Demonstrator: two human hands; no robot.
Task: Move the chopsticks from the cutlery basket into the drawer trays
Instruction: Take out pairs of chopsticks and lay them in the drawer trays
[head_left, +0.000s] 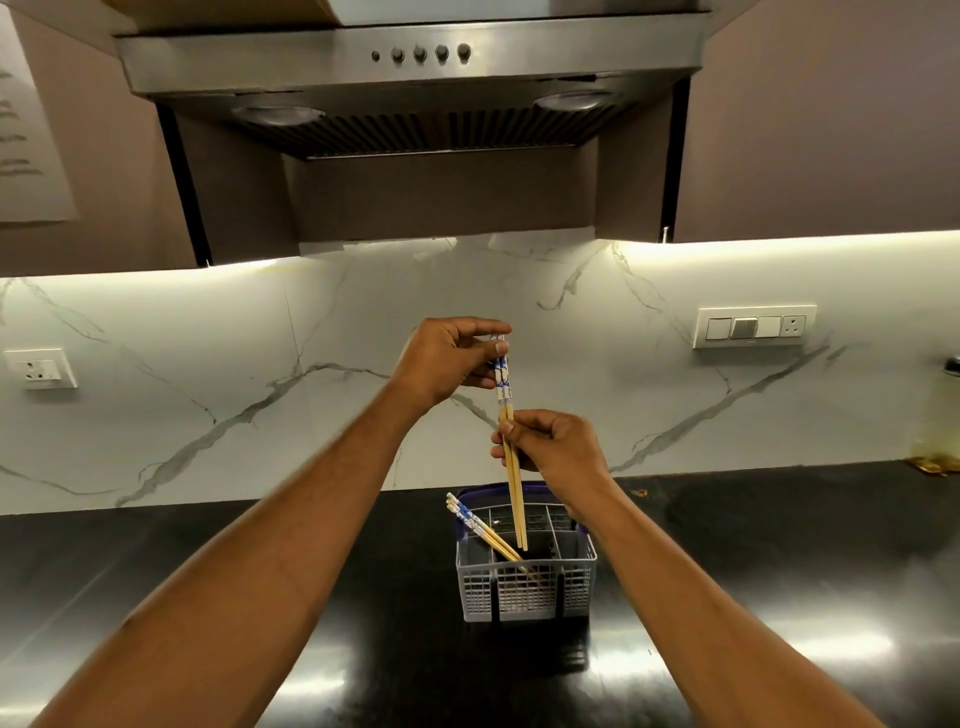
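A pair of chopsticks (511, 457) stands nearly upright over the cutlery basket (525, 571), its plain tips at about the level of the basket's rim and its blue-patterned tops high above. The left hand (447, 364) pinches the patterned tops between thumb and fingers, while the right hand (558, 454) is closed around the bare wooden shafts lower down. A second pair (480, 530) leans to the left inside the basket, its patterned ends poking out past the rim. The basket sits on a dark, glossy counter (208, 597) near the marble back wall (208, 364), below a steel hood (410, 62). The drawer trays are not in view. The step in hand looks like lifting this pair clear; doing it well means keeping both sticks pressed together, drawing them straight up so the tips do not snag the grid or knock the leaning pair, then carrying them level toward the drawer.
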